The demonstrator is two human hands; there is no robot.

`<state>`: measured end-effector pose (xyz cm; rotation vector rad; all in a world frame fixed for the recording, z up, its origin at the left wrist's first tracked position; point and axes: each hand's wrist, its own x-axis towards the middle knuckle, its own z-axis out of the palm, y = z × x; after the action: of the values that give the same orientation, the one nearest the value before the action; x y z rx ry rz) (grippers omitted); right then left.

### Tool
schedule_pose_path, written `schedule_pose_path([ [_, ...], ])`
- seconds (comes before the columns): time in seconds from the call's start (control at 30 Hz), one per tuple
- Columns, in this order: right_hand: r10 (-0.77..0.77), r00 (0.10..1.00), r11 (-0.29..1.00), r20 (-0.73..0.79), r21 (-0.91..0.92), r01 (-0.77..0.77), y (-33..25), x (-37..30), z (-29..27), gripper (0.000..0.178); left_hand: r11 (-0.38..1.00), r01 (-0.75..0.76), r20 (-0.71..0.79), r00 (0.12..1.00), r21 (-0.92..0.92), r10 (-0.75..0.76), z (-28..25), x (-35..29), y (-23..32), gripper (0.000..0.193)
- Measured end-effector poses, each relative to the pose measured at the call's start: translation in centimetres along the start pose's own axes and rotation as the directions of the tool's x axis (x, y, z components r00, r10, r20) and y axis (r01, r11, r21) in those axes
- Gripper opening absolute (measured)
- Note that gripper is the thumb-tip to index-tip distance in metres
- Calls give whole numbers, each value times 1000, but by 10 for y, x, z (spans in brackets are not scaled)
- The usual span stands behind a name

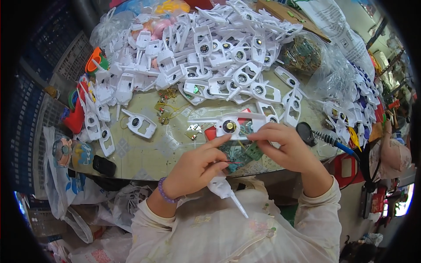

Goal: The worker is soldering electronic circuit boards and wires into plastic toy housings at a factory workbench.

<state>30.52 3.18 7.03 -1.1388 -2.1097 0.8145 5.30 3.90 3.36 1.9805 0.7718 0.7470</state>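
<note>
A white plastic housing (252, 128) with a round speaker in it and a long narrow stem is level above the near part of the table. My right hand (280, 144) pinches its right end between thumb and fingers. My left hand (197, 168) has its index fingertip at the housing's near edge, below the speaker. At the left thumb, thin dark and red wires (232, 162) stick out from the closed fingers. Just below that hand, a second white housing (221, 187) points its stem toward my lap; whether the palm holds it is hidden. Green circuit boards (250, 151) are under my hands.
A large heap of white housings (219, 48) covers the far table. Bagged wired parts (302, 52) stand behind at right. A blue-handled soldering iron (346, 149) with a coiled guard is right of my right hand. Loose boards (164, 109) and a black object (104, 165) lie at left.
</note>
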Motion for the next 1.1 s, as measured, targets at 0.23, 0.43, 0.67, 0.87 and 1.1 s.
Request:
schedule_pose_path([
  [0.23, -311, 945, 907, 99, -267, 326, 3, 10, 16, 27, 980, -24, -185, 983, -198, -13, 3, -20, -11, 7],
  [0.43, -412, 909, 794, 69, -463, 395, 6, 5, 29, 36, 769, 122, -282, 885, -627, -370, 15, -31, -10, 10],
  [0.67, -506, 823, 801, -259, -495, 337, 5, -6, 53, 29, 808, 173, -283, 878, -563, -386, 22, -30, -8, 9],
  [0.87, -346, 855, 929, -387, -273, 252, -13, -11, 76, 27, 876, 210, -229, 915, -434, -332, 21, -25, 3, 8],
  [1.1, -506, 793, 823, -340, -465, 325, -2, -23, 85, 25, 736, 298, -95, 893, -608, -440, 15, -24, 10, 11],
])
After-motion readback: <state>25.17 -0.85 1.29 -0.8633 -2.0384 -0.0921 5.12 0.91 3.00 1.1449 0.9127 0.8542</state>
